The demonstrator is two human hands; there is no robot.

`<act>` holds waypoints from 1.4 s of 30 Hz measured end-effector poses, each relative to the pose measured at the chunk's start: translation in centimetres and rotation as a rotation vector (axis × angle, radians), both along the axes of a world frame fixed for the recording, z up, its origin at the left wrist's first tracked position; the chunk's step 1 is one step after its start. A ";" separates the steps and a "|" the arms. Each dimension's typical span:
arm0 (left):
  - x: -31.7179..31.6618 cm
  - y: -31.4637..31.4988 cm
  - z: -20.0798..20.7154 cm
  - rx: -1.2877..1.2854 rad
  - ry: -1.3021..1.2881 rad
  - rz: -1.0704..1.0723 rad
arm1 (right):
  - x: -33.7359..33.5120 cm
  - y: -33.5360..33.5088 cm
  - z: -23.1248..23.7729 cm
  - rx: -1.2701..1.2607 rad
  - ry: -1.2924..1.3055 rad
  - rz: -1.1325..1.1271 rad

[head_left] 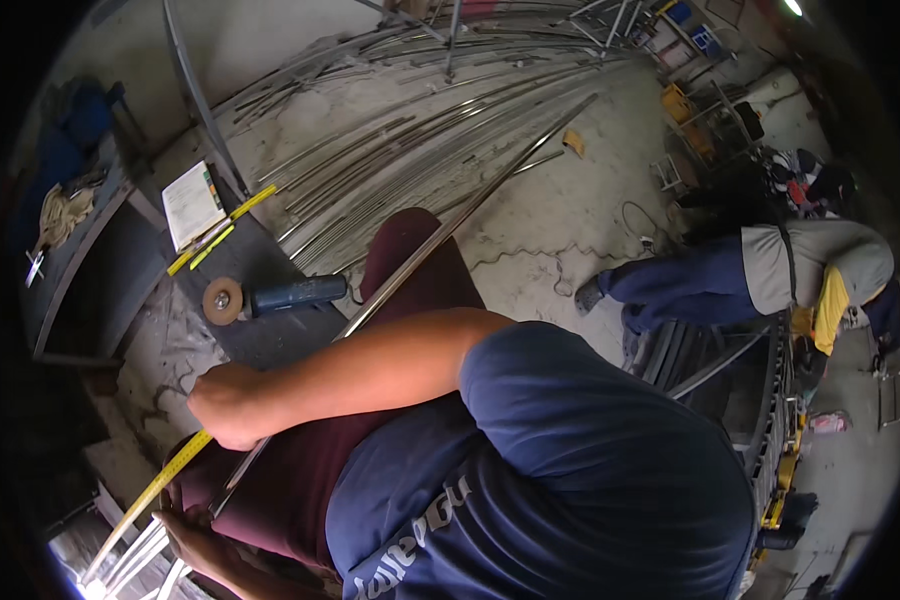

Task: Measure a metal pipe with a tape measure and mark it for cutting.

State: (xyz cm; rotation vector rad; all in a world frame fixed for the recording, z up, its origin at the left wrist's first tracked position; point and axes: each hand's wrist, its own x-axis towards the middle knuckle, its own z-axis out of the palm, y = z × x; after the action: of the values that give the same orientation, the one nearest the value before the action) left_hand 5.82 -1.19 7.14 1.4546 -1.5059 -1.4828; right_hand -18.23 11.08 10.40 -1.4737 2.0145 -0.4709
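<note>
My right hand (228, 405) is closed in a fist beside a long shiny metal tube (425, 248). A yellow tape measure blade (160, 482) runs from this fist toward the lower left. The tube slants across my thigh from the upper right, passing behind my right forearm. Near its lower end is my left hand (195, 543), its fingers curled about the tube and partly hidden. An angle grinder (295, 293) with a brown disc lies on a dark surface (275, 335). Farther up are an open notebook (192, 205), a yellow ruler (252, 203) and a yellow-green marker (213, 248).
Many metal tubes (370, 165) lie across the floor ahead. A cable (535, 252) snakes along the concrete. At the right, another person (770, 265) bends over near a metal frame. A dark metal bench (75, 255) with a cloth (65, 215) stands at the left.
</note>
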 end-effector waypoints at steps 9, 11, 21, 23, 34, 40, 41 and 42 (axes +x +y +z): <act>1.6 -3.2 -2.7 0.128 0.182 0.192 | -0.2 3.4 0.3 -0.039 -0.246 -0.029; 0.8 -5.1 -1.8 0.046 0.238 0.310 | -2.0 5.7 -0.7 0.025 0.038 -0.027; 24.9 -24.4 -2.1 0.024 0.304 0.885 | -19.6 19.9 0.1 0.257 0.097 -0.081; 24.1 -24.3 -2.2 0.039 0.325 0.864 | -19.5 20.2 1.0 0.175 0.163 -0.052; 23.1 -26.0 -1.9 -0.019 0.442 0.982 | -11.6 16.3 2.7 0.051 0.202 -0.035; 29.5 -27.5 -4.1 -0.035 0.435 0.975 | -18.7 19.5 2.6 -0.004 0.300 -0.010; 28.3 -27.7 -4.9 -0.057 0.459 1.018 | -20.6 20.7 3.1 0.021 0.307 -0.040; 28.9 -28.0 -5.0 -0.044 0.461 1.004 | -23.0 22.2 3.1 0.021 0.310 -0.042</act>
State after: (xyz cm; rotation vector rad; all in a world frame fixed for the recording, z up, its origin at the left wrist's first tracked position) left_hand 34.70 -29.23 2.17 1.3772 -0.3853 -1.0112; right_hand -41.25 33.26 13.47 -1.5718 2.2845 -0.2476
